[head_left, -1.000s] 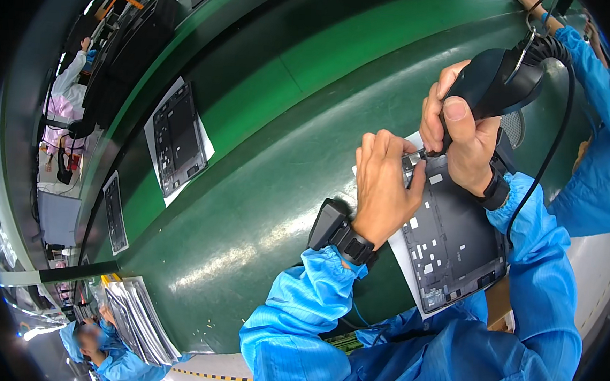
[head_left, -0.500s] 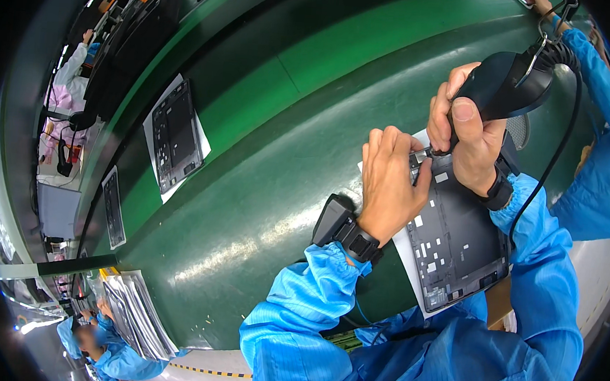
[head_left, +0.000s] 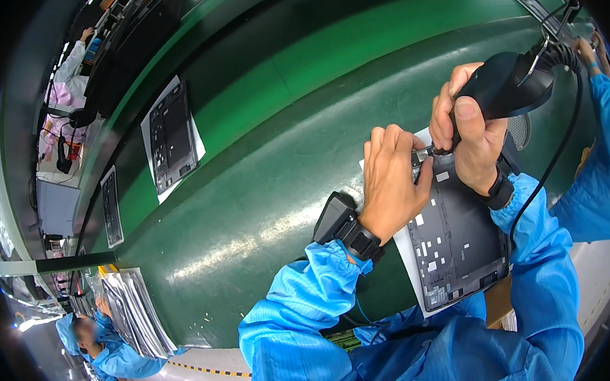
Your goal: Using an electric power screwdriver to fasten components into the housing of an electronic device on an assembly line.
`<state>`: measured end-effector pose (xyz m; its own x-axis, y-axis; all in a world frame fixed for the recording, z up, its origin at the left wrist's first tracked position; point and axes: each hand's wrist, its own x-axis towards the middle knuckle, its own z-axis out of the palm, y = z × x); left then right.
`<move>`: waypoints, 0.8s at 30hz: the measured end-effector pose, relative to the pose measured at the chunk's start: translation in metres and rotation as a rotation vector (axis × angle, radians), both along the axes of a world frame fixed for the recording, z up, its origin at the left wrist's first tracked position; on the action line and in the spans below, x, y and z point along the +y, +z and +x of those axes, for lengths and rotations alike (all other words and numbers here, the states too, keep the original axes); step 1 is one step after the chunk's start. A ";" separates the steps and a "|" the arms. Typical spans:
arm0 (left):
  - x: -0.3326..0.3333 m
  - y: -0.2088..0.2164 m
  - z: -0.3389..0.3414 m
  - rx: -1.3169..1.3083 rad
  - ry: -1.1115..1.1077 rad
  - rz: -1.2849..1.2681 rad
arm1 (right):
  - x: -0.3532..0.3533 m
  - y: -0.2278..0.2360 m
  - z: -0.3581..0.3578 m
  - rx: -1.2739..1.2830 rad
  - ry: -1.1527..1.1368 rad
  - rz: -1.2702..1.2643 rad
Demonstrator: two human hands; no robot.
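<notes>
While the fingers [head_left: 444, 115] of the right hand [head_left: 476, 148] clamp a black corded tool [head_left: 505, 87] and the left hand [head_left: 392, 185] curls alongside (can't tell if it's gripping), the dark panel [head_left: 467, 228] sits underneath on the tabletop [head_left: 307, 163], probably mid-job, what's left unclear.

tool [head_left: 503, 87] smooth plast, panel [head_left: 467, 225] mostly matt, bench [head_left: 269, 202] v glossy, sleeve [head_left: 299, 288] cloth
</notes>
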<state>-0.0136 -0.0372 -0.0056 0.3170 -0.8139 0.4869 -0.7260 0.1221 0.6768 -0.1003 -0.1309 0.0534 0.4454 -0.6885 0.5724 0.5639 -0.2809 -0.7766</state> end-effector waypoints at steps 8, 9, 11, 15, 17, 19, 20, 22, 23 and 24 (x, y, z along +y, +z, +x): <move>-0.001 0.002 -0.002 -0.013 -0.005 -0.038 | -0.006 0.002 -0.006 0.126 -0.018 -0.066; 0.000 0.003 -0.005 -0.037 0.000 -0.057 | -0.008 0.010 -0.012 0.124 -0.024 -0.070; 0.001 0.005 -0.003 -0.074 0.006 -0.078 | -0.015 0.030 -0.024 -0.074 -0.187 -0.049; 0.011 0.014 -0.005 -0.412 0.024 -0.144 | -0.053 0.048 -0.085 -0.106 -0.229 -0.153; 0.011 0.023 -0.010 -0.485 0.006 -0.129 | -0.062 0.052 -0.108 -0.101 -0.305 -0.079; 0.014 0.030 -0.011 -0.546 -0.012 -0.094 | -0.067 0.048 -0.119 -0.075 -0.355 -0.086; 0.015 0.033 -0.011 -0.553 -0.010 -0.092 | -0.065 0.050 -0.119 -0.076 -0.393 -0.084; 0.016 0.037 -0.013 -0.563 -0.006 -0.085 | -0.069 0.050 -0.128 -0.069 -0.401 -0.085; 0.015 0.038 -0.015 -0.564 -0.016 -0.091 | -0.069 0.051 -0.131 -0.071 -0.417 -0.069; 0.014 0.039 -0.016 -0.568 -0.011 -0.095 | -0.070 0.051 -0.134 -0.071 -0.426 -0.071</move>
<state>-0.0299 -0.0232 0.0335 -0.0238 -0.7599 0.6496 -0.9707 0.1731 0.1669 -0.2346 -0.2009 0.1048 0.0876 -0.7602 0.6437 0.4371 -0.5513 -0.7106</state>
